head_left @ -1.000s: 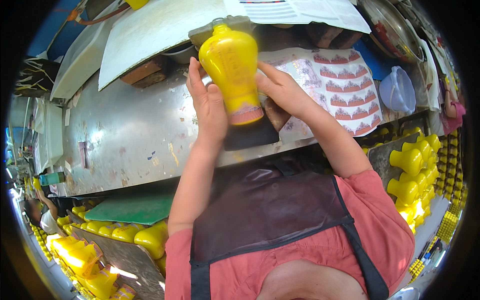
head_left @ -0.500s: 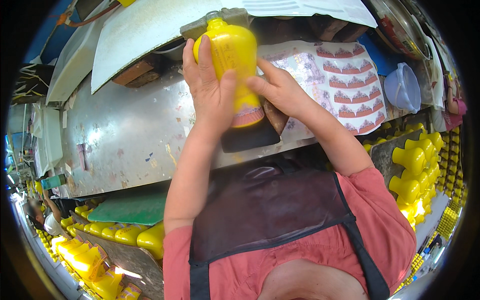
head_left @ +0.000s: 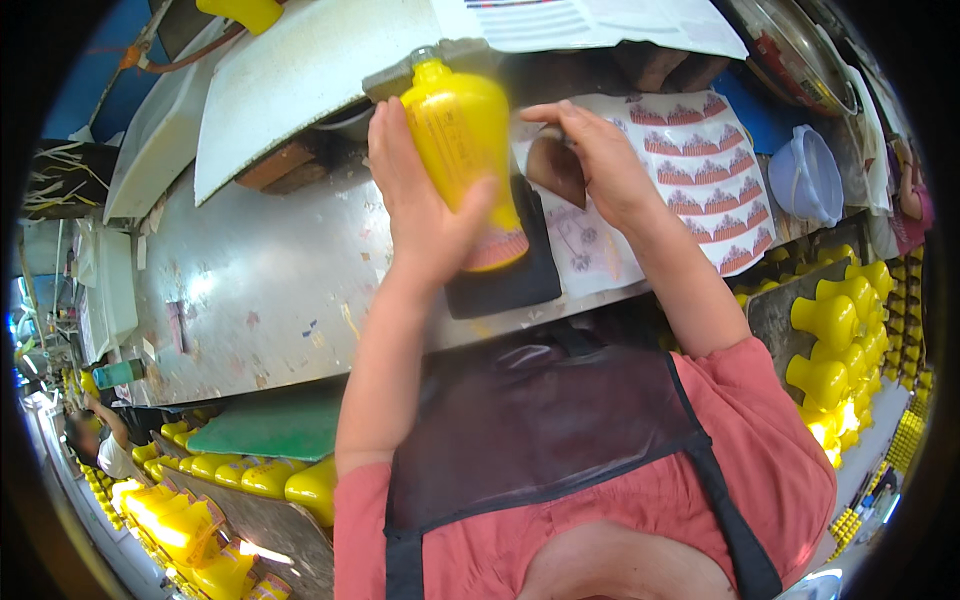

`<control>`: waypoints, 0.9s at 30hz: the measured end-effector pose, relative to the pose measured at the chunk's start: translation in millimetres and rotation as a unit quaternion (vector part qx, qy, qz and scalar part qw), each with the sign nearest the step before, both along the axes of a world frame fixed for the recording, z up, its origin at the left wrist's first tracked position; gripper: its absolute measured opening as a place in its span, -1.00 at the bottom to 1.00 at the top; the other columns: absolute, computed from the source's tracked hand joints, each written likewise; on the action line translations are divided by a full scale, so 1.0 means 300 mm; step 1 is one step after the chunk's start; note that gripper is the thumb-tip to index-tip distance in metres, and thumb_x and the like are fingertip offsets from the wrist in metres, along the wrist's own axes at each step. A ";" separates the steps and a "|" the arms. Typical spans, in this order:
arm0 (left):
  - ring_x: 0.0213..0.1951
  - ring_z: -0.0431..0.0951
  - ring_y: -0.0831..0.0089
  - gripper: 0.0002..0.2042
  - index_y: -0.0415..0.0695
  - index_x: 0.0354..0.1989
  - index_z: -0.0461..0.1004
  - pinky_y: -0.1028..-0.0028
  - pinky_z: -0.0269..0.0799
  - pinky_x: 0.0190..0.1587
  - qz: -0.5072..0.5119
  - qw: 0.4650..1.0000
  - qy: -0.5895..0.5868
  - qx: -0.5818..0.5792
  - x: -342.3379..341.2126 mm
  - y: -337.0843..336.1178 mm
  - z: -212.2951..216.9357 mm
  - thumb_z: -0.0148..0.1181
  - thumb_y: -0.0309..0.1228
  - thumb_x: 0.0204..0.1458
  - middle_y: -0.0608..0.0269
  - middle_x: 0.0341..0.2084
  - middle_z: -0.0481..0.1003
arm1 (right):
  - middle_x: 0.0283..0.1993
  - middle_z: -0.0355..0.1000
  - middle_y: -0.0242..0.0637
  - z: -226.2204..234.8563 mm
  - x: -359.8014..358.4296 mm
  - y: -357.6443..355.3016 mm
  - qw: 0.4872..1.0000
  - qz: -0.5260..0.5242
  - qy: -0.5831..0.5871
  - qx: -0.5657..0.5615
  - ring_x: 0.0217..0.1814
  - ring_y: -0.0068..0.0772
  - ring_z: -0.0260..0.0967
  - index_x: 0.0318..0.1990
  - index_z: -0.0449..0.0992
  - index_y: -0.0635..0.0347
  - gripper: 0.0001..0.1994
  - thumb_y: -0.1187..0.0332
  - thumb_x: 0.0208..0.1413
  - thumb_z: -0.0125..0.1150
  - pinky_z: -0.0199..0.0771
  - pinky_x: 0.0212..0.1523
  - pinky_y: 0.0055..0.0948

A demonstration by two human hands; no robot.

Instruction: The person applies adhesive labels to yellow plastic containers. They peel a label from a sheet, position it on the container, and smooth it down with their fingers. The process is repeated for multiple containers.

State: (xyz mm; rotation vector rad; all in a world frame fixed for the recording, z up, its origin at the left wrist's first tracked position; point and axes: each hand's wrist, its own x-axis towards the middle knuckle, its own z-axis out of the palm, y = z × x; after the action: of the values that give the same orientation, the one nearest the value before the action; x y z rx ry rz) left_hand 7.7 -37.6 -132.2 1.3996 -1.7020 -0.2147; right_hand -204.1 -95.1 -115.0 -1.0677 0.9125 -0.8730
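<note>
A glossy yellow bottle-shaped vase (head_left: 462, 120) lies on its side, its neck on a grey rest (head_left: 385, 83) and its body over a black pad (head_left: 510, 293). Faint lettering shows on its body, and a pink patterned band (head_left: 500, 250) circles its base. My left hand (head_left: 425, 200) is wrapped around the vase's left side, thumb across the lower body. Just right of the vase, my right hand (head_left: 605, 160) pinches a flat brown scraper-like piece (head_left: 556, 168), apart from the vase. Beneath that hand is a sheet of pink-and-purple decals (head_left: 690, 140).
A lavender bucket (head_left: 805, 175) stands at the table's right end. White boards (head_left: 300, 90) rest on bricks (head_left: 275, 168) along the back of the metal table (head_left: 250, 290). Yellow vases (head_left: 825, 320) crowd racks below on both sides. Another person (head_left: 110, 445) is at far left.
My right hand has drawn away from the vase to the right, with the brown piece now seen in its fingers. My left hand stays on the vase.
</note>
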 end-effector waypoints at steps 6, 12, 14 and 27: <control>0.49 -0.12 -0.23 0.13 -0.26 0.52 -0.29 -0.02 -0.18 0.50 0.012 0.998 0.036 0.051 -0.015 0.007 0.024 0.37 -0.18 -0.15 -0.32 0.44 -0.11 | -0.05 0.53 -0.33 0.118 0.084 0.028 0.918 -0.025 0.200 -0.342 -0.08 -0.52 0.53 0.06 0.48 0.19 -0.69 0.50 0.18 0.32 0.57 -0.09 -0.47; 0.48 -0.03 -0.11 -0.01 -0.27 0.52 -0.20 0.08 -0.12 0.50 -0.013 0.984 0.163 0.063 0.004 0.005 0.019 0.26 -0.22 -0.02 -0.22 0.45 -0.04 | -0.16 0.61 -0.20 0.184 0.111 -0.046 0.813 -0.115 0.208 -0.532 -0.21 -0.39 0.62 0.00 0.56 0.22 -0.69 0.49 0.10 0.43 0.60 -0.17 -0.48; 0.44 0.09 0.01 -0.20 -0.27 0.51 -0.09 0.17 -0.04 0.48 -0.035 0.962 0.267 0.049 0.004 -0.007 0.016 0.13 -0.25 0.16 -0.14 0.43 0.04 | -0.19 0.60 -0.16 0.194 0.119 -0.048 0.819 -0.033 0.171 -0.547 -0.17 -0.08 0.59 -0.08 0.56 0.15 -0.77 0.39 0.10 0.36 0.60 -0.18 -0.28; 0.22 0.34 0.32 -0.38 -0.11 0.49 -0.03 0.34 0.26 0.31 -0.080 0.866 0.481 0.111 -0.032 -0.035 0.047 0.05 -0.28 0.33 0.07 0.26 0.26 | -0.20 0.49 -0.47 0.076 -0.007 -0.103 0.995 -0.006 0.014 -0.103 -0.12 -0.69 0.42 -0.03 0.57 0.11 -0.82 0.33 0.33 0.11 0.48 -0.21 -0.66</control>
State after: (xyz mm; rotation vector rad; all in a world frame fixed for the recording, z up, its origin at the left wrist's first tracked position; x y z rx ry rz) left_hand -2.0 -48.3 -118.1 1.0058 -0.9459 -1.0445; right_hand -206.1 -126.0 -92.2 -1.2559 0.8654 -0.9791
